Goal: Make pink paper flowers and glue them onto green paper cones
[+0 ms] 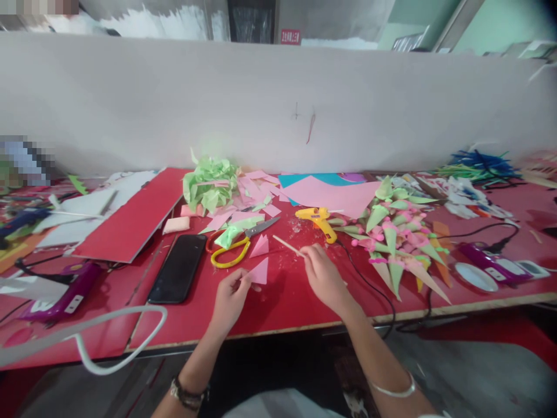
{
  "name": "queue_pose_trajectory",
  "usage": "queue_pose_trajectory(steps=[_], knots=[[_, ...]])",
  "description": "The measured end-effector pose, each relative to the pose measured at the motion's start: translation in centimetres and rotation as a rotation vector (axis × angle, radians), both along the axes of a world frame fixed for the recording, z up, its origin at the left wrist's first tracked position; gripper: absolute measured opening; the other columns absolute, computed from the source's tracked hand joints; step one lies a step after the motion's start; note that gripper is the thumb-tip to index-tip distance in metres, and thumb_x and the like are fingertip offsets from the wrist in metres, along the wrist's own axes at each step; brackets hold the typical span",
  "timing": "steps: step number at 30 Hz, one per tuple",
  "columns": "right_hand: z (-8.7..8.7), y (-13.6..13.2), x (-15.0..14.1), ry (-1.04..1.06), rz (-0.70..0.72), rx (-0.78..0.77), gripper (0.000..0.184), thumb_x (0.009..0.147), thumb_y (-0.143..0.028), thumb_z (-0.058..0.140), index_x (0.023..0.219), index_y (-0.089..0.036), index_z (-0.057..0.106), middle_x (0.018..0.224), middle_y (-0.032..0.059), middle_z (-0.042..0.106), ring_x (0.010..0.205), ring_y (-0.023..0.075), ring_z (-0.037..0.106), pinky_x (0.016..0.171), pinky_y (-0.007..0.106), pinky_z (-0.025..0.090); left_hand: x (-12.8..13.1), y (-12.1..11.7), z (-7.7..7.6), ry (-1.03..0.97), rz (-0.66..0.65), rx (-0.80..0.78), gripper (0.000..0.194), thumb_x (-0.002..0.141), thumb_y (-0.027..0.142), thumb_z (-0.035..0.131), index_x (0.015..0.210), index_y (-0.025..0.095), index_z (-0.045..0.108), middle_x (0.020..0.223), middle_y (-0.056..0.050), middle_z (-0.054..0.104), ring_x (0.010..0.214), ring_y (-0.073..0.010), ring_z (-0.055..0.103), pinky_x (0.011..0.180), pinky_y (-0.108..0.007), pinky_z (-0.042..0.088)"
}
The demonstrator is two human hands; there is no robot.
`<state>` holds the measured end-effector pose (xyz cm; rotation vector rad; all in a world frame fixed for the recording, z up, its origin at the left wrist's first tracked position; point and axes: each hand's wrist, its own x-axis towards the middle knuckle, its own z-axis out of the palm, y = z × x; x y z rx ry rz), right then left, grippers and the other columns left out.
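Note:
Between the fingers of my left hand [232, 295] is a small folded piece of pink paper [260, 271]. My right hand [324, 277] grips a thin pale wooden stick [287, 244] that points up and to the left. Just beyond the paper lies another folded pink piece [260, 246]. Scissors with yellow handles [232, 255] rest to its left, beside a light green crumpled piece [238, 231]. A yellow glue gun [319, 220] lies on the table past my right hand, its nozzle towards the left.
A black phone [178, 269] lies left of the scissors. Green crumpled paper [211, 183] and pink sheets [331, 193] are at the back. Green and pink paper cones [394, 235] pile up on the right. Purple power strips [494, 264] and a black cord [365, 273] lie on the red table [287, 310].

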<state>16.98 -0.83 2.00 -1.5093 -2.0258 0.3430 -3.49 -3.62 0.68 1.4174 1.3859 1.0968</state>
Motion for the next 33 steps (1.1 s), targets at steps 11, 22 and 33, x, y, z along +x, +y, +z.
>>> queue_pose_trajectory(steps=[11, 22, 33], knots=[[1.1, -2.3, -2.3, 0.333, 0.305, -0.249, 0.023, 0.085, -0.025, 0.043, 0.083, -0.017, 0.064, 0.072, 0.0022, 0.059, 0.065, 0.0114, 0.053, 0.059, 0.021, 0.039, 1.0, 0.3, 0.5, -0.057, -0.030, 0.090, 0.017, 0.074, 0.028, 0.051, 0.067, 0.014, 0.058, 0.068, -0.001, 0.060, 0.065, -0.0130, 0.054, 0.062, -0.022, 0.041], [1.3, -2.2, -2.4, 0.307, 0.262, -0.253, 0.025, 0.084, -0.023, 0.043, 0.083, -0.017, 0.066, 0.077, 0.0042, 0.064, 0.068, 0.0133, 0.057, 0.061, 0.022, 0.040, 1.9, 0.3, 0.2, -0.212, 0.006, -0.086, 0.019, 0.070, 0.032, 0.059, 0.075, 0.014, 0.064, 0.073, -0.002, 0.067, 0.070, -0.0148, 0.060, 0.066, -0.022, 0.045], [0.4, -2.2, -3.1, 0.152, 0.257, -0.172, 0.027, 0.087, -0.025, 0.039, 0.089, -0.019, 0.065, 0.077, 0.0061, 0.066, 0.071, 0.0155, 0.059, 0.063, 0.023, 0.041, 2.3, 0.2, -1.3, -0.318, 0.121, -0.097, 0.024, 0.070, 0.037, 0.059, 0.075, 0.014, 0.064, 0.071, -0.001, 0.066, 0.073, -0.0164, 0.062, 0.071, -0.024, 0.048]])
